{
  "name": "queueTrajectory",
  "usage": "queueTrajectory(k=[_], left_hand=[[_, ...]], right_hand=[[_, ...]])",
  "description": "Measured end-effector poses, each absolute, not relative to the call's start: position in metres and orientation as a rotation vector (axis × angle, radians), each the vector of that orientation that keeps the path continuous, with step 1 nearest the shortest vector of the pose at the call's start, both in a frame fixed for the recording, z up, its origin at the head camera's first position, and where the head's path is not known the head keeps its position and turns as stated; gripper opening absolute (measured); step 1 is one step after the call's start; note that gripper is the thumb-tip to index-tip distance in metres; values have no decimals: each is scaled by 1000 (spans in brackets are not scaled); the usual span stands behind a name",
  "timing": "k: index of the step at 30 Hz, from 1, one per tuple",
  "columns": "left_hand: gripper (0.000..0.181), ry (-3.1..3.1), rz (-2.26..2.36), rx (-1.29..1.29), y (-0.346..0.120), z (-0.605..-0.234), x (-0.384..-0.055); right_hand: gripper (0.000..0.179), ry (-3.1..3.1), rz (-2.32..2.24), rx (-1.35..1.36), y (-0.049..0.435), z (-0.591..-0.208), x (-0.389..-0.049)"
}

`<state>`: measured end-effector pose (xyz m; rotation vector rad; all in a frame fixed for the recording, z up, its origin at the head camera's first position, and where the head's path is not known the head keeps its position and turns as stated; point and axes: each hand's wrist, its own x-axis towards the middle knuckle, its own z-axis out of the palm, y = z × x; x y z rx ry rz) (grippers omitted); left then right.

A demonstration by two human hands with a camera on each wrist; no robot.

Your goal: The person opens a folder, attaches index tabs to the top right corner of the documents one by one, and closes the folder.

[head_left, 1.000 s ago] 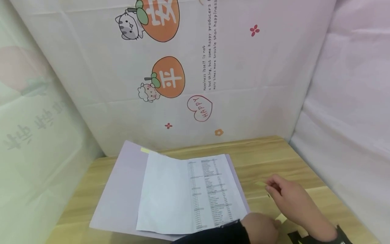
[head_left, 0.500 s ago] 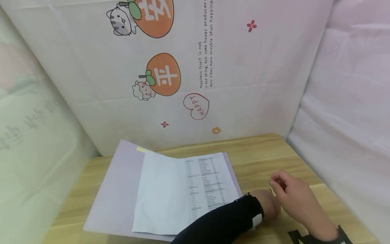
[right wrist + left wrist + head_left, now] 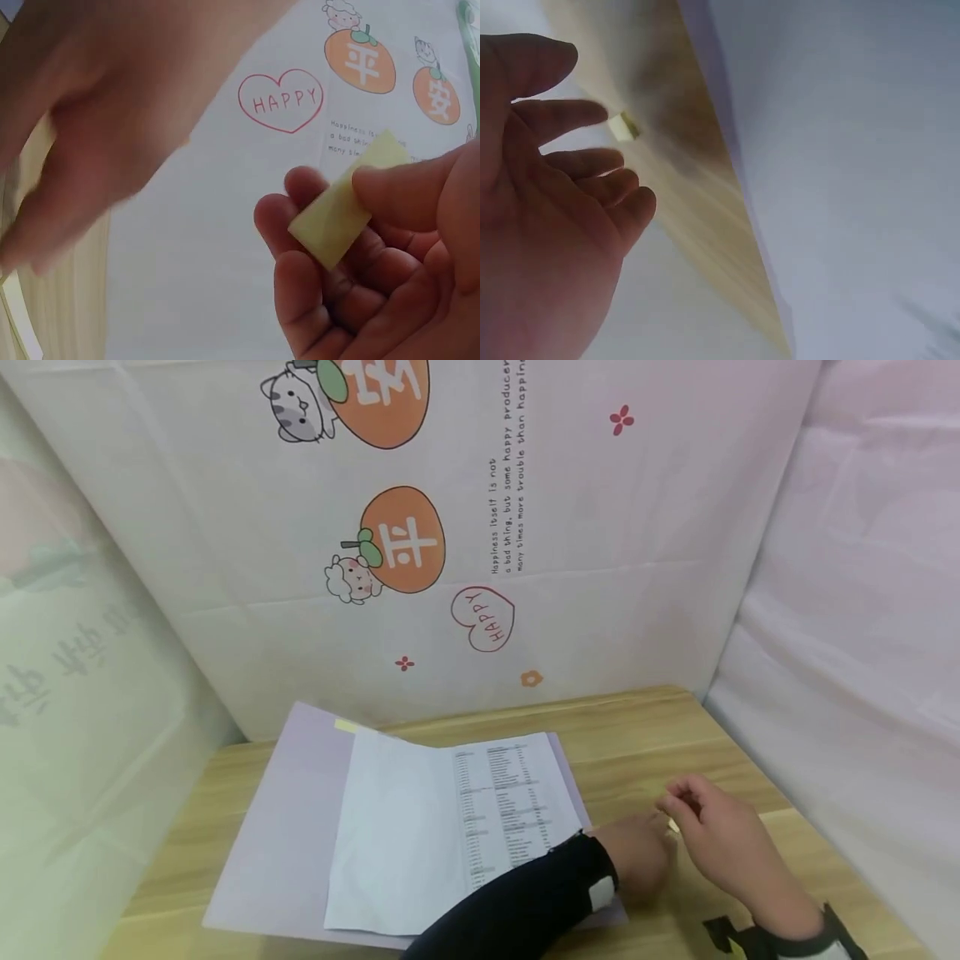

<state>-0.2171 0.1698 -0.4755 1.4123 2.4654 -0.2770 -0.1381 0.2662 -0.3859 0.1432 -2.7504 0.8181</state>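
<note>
My right hand (image 3: 723, 839) is raised over the right side of the table. It pinches a pale yellow sticky note (image 3: 345, 206) between thumb and curled fingers, seen clearly in the right wrist view. My left hand (image 3: 637, 853) reaches across beside it, thumb and fingers spread apart in the left wrist view. Near the left index fingertip shows a small yellow piece (image 3: 622, 127), which looks like another sticky note. Left of the hands lies an open lilac folder (image 3: 277, 852) with a printed sheet (image 3: 517, 793) on its right side and a blank white page (image 3: 397, 843).
A yellow tab (image 3: 346, 726) marks the folder's top edge. The wood-grain table (image 3: 622, 722) meets a white printed cloth (image 3: 570, 610) at the back, with more cloth hanging at both sides. The left sleeve (image 3: 517, 902) covers the folder's lower right corner.
My left hand has moved forward from the table's near side to beside the right hand, then slightly left. The right hand stays almost in place. The head view has shifted slightly.
</note>
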Motion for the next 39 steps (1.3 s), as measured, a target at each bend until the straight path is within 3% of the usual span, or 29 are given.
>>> queueTrajectory(k=[1,4,11,17,25,33,39], left_hand=[[30,2448,-359,1512,167,-475,-219],[22,2487,-195,1492,154,-469,-222],[21,2825,789,1091,107,-442,-228],[22,2611,1561,832,74,-427,-232],[27,2431,1723,700,55,-426,-230],[12,2325,1776,689,40,-430,-226],[12,2319,1797,644,28,-428,-218]], right_hand=[[14,-2753,816,139,268,-386,-139],[18,-2754,837,115,272,-389,-144],[16,-2746,878,136,268,-400,-160],[17,-2775,848,194,254,-401,-167],[6,-2792,915,313,239,-402,-172],[8,-2798,946,390,227,-404,-174],[6,-2778,919,437,218,-402,-172]])
